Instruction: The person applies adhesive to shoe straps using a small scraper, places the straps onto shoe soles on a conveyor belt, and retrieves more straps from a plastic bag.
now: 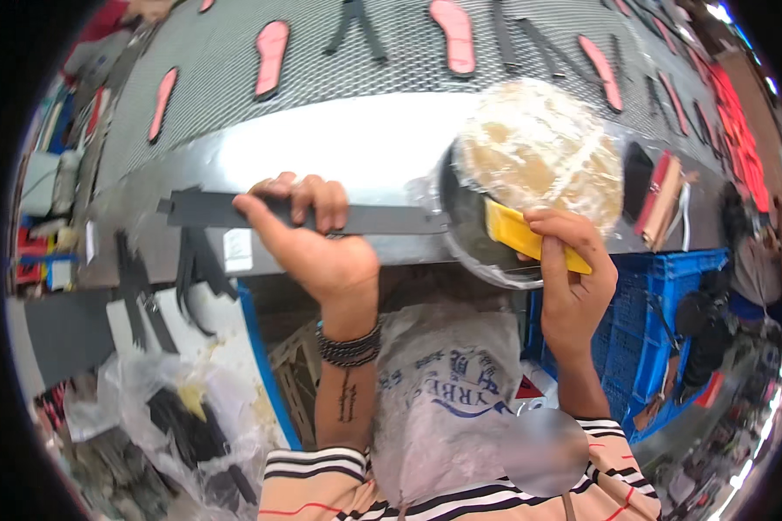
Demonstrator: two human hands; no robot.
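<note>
My left hand (308, 226) is closed on a long dark grey strap (391, 219), which lies level across the near edge of the metal table, its right end against the tub. Between the thumb and fingers of my right hand (573, 269) is a flat yellow tool (521, 230), tilted over the mouth of a round dark tub (469, 226). What the tool's lower end touches inside is hidden. Clear plastic film hangs round the tub's rim. A round yellowish cover (543, 148) wrapped in clear film lies over the far right part of the tub.
Behind the metal table (321, 130), a mesh belt (382, 82) carries pink insoles (270, 56) and dark straps (356, 30). Dark straps (191, 278) hang over the edge at left. Blue crates (626, 321) stand below right; a plastic bag (447, 391) lies before me.
</note>
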